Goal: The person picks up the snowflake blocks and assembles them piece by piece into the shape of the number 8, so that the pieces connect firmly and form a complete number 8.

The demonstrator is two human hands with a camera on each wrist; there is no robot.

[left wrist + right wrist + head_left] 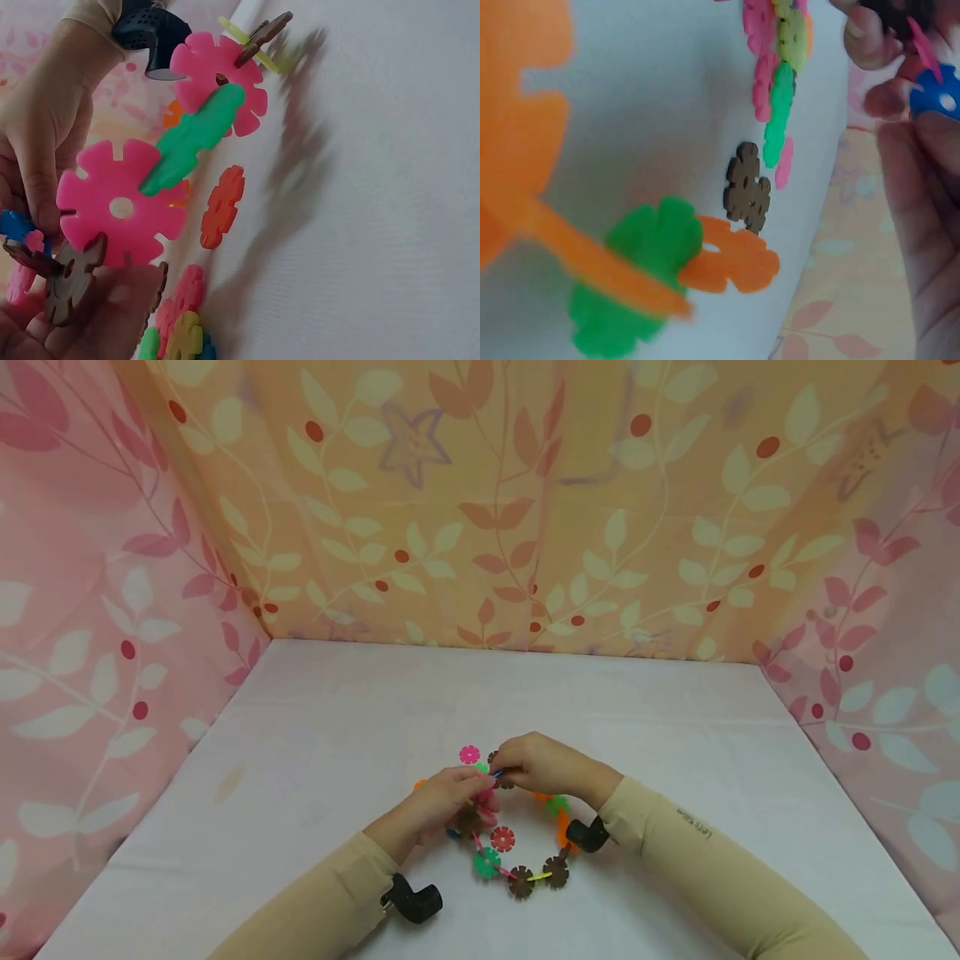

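Note:
Notched plastic flower discs are slotted together in a curved chain, with a teal disc (487, 862) and a brown disc (521, 882) along its near side. My left hand (448, 800) holds a brown disc (71, 285) at one part of the chain. Between thumb and finger, my right hand (551, 767) pinches a blue disc (936, 94). Both hands meet above the table, the blue disc close beside the held brown one. A small pink disc (924, 46) sits between them. How firmly these pieces are joined is hard to see, since fingers cover part of them.
Inside the curve lies a red disc (502, 838). Loose discs lie beyond the hands, including a pink disc (469, 754) and brown discs (746, 187). The chain's right side has orange pieces (564, 831) near my right wrist. Patterned cloth walls (495, 510) bound the white table (337, 710).

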